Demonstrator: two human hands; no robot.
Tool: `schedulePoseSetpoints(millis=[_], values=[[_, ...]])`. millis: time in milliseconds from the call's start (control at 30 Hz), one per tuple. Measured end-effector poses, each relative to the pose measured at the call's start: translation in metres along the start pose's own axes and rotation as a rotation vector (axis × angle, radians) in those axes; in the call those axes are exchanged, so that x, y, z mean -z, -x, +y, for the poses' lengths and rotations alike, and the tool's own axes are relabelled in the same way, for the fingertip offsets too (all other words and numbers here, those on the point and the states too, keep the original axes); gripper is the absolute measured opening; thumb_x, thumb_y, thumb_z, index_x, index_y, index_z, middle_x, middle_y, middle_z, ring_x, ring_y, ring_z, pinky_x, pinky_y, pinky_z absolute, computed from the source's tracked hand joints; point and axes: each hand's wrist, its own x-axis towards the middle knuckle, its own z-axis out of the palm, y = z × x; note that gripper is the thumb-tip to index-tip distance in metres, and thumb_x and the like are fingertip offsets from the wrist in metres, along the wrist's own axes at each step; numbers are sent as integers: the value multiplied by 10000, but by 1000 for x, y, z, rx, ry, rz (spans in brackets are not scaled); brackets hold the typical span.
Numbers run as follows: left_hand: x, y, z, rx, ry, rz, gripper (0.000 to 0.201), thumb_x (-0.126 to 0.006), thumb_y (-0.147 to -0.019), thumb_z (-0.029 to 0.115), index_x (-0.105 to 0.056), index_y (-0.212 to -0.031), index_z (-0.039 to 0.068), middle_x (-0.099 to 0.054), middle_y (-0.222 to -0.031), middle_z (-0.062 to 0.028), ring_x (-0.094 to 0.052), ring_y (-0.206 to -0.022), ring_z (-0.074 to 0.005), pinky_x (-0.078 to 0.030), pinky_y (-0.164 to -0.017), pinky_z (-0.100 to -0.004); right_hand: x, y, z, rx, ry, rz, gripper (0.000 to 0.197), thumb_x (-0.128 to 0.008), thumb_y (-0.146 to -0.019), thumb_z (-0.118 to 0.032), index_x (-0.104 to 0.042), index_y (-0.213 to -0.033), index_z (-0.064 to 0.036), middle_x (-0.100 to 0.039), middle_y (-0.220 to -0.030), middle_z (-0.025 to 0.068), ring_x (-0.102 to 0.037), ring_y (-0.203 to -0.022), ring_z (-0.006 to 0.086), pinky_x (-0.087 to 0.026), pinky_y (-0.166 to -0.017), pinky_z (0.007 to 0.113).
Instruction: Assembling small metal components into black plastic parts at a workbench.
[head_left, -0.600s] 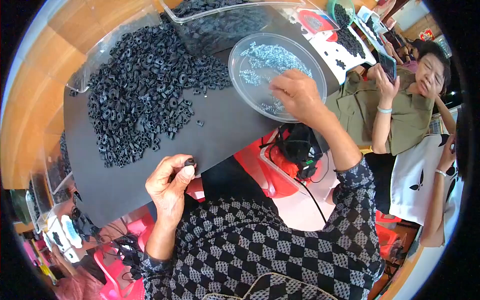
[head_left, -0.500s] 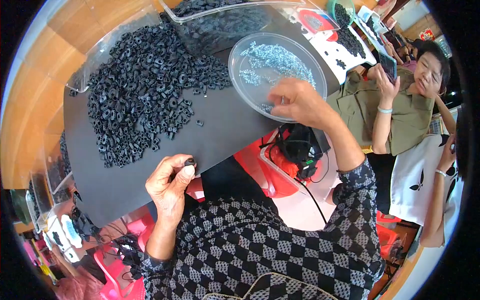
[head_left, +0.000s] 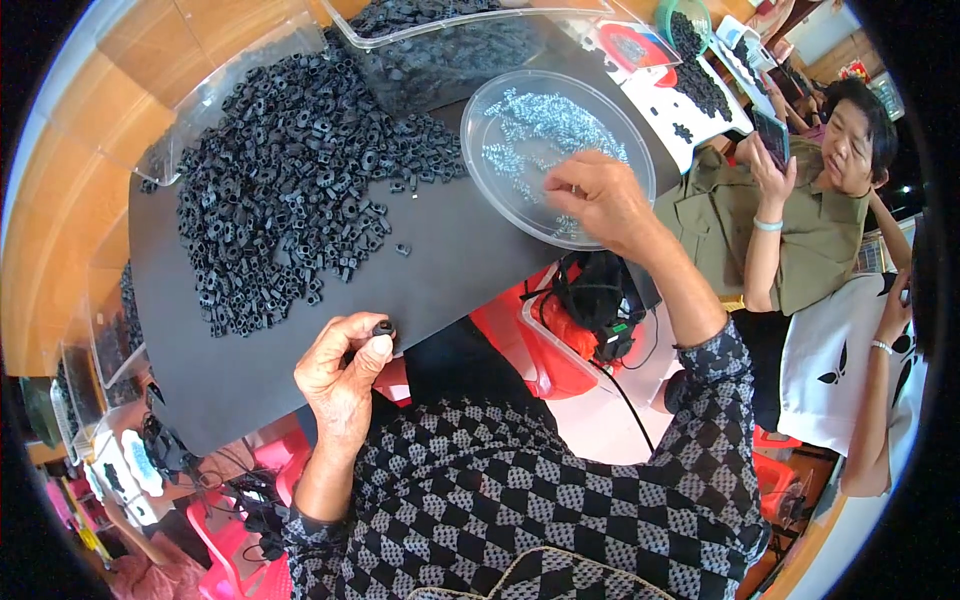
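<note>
Near the table's front edge, my left hand [head_left: 342, 368] pinches a small black plastic part [head_left: 383, 328] upright between thumb and fingertips. My right hand [head_left: 598, 197] is over the round clear plastic tray [head_left: 474, 172], thumb and fingers brought together. What they grip, if anything, is too small to make out. Little shiny metal pieces [head_left: 545, 118], which look like springs, are spread in the tray. A big heap of matching black plastic parts [head_left: 285, 190] covers the left and far side of the dark table.
The dark table [head_left: 300, 372] ends just in front of me. Behind the heap stands a clear plastic bin [head_left: 450, 60] of black parts. Below the table's right edge is a box with black cables [head_left: 600, 305]. At right sits a person [head_left: 800, 220] holding a phone.
My right hand has shifted slightly within the tray, and its fingers have come closer together. The left hand keeps its hold on the black plastic part.
</note>
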Motion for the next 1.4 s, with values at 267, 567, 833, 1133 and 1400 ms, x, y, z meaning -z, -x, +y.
schedulePoseSetpoints(millis=[267, 567, 833, 1133, 1400], values=[[-1, -1, 3, 8, 20, -2, 193, -707, -793, 59, -645, -952, -32, -648, -843, -71, -582, -665, -99, -482, -613, -201, -18, -8, -2, 36, 181, -64, 116, -666, -693, -120, -594, -722, -34, -587, -692, 99, -579, -750, 293, -456, -642, 412], [2, 1, 2, -1, 26, -17, 184, -701, -797, 49, -642, -949, -36, -648, -844, -76, -573, -661, -92, -466, -614, -199, -18, -6, -7, -32, 237, -104, 68, -592, -718, -93, -598, -720, -25, -602, -745, 171, -595, -781, 350, -481, -686, 451], [0, -3, 14, 87, 95, -11, 179, -681, -823, 54, -640, -971, -40, -613, -853, -46, -575, -713, -89, -479, -663, -211, 5, -6, -50, -85, -160, -36, 96, -619, -744, -80, -577, -741, 7, -580, -691, 116, -565, -653, 228, -451, -584, 349], [-2, -10, 20, -97, -20, -60, 149, -693, -786, 26, -663, -926, -16, -601, -810, -39, -545, -714, -95, -438, -625, -221, -14, -11, -122, -125, -855, -553, 132, -637, -803, -94, -618, -806, 37, -608, -664, 45, -530, -635, 73, -443, -573, 248], [7, -12, 27, -165, -155, -83, 162, -690, -783, 40, -665, -937, -4, -612, -812, -54, -573, -740, -128, -454, -660, -244, -21, -21, -131, -310, -1009, -694, 96, -613, -823, -74, -635, -803, 18, -630, -699, 27, -564, -640, 70, -435, -587, 206]])
